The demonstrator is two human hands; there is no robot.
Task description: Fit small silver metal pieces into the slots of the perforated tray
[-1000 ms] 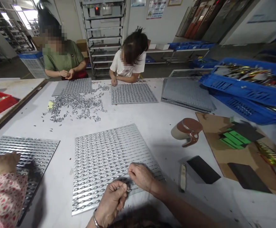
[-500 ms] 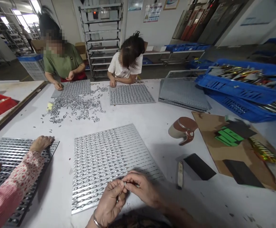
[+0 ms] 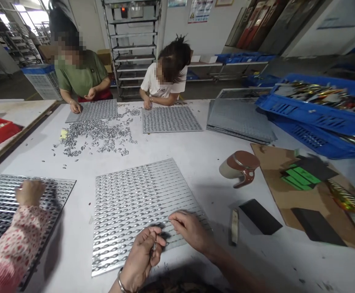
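In front of me lies a grey ridged board (image 3: 128, 203) with rows of small silver oval pieces (image 3: 116, 221) on its left and middle part; the ridges toward the right bear none. My left hand (image 3: 145, 250) is half curled over the board's near edge, a small silver piece (image 3: 154, 246) showing between its fingers. My right hand (image 3: 191, 230) is over the bare ridges, thumb and fingertips pinched together close to the board. Whatever that pinch holds is hidden.
Loose silver pieces (image 3: 98, 132) are heaped beyond the board. Co-workers' boards (image 3: 171, 120) lie across and left, one under a pink-sleeved arm (image 3: 15, 248). To the right are a lidded mug (image 3: 238, 165), a cutter (image 3: 234, 227), black sheets (image 3: 259, 216), cardboard (image 3: 275, 183) and blue crates (image 3: 312, 110).
My hands have parted: the right has moved up and right onto the bare ridges, while the left stays near the board's front edge. The pink-sleeved arm has moved left.
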